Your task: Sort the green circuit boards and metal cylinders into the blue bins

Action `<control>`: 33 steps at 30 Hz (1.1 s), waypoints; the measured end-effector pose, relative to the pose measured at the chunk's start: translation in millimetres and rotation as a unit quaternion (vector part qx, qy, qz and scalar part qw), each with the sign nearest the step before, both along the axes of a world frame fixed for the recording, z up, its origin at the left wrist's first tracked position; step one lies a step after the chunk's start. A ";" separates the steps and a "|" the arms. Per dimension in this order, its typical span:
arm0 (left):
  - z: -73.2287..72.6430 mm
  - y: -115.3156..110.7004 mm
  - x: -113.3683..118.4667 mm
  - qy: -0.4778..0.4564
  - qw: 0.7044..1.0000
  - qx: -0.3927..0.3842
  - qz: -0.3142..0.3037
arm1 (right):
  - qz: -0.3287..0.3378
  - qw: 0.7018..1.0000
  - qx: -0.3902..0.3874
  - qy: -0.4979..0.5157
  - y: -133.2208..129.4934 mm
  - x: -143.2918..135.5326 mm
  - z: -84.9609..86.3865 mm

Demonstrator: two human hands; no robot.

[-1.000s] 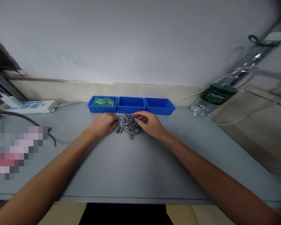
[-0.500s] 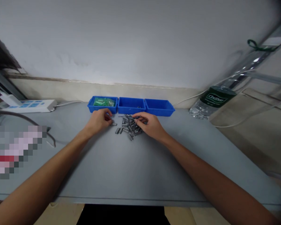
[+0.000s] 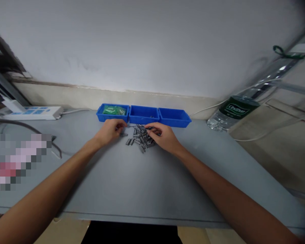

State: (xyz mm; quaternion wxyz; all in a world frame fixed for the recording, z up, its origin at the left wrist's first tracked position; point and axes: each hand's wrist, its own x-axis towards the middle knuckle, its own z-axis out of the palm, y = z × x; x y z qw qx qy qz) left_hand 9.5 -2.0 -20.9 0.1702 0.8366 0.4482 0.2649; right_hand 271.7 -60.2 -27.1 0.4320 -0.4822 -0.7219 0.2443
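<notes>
Two hands worked a loose heap of small grey metal pins (image 3: 141,139) on the bench (image 3: 132,179).
Our left hand (image 3: 111,130) pinched something too small to tell; our right hand (image 3: 162,135), fingers curled narrow, touched the heap and might have scattered pins.

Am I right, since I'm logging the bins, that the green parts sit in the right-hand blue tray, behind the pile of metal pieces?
Not quite. In the head view the green parts lie in the left-hand blue tray, not the right-hand one. The trays do stand behind the pile of metal pieces.
</notes>
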 end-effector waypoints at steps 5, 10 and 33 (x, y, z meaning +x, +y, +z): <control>12.1 -11.8 12.9 -0.167 0.985 -0.045 0.011 | 0.006 1.000 0.015 0.013 -3.4 -3.0 2.6; 22.6 -31.5 31.2 -0.316 0.934 -0.163 -0.041 | 0.044 0.993 -0.027 0.106 -5.5 -7.6 2.8; 26.1 -31.0 20.1 -0.057 0.992 0.028 -0.106 | -0.031 0.997 0.066 0.032 -0.9 -5.1 10.7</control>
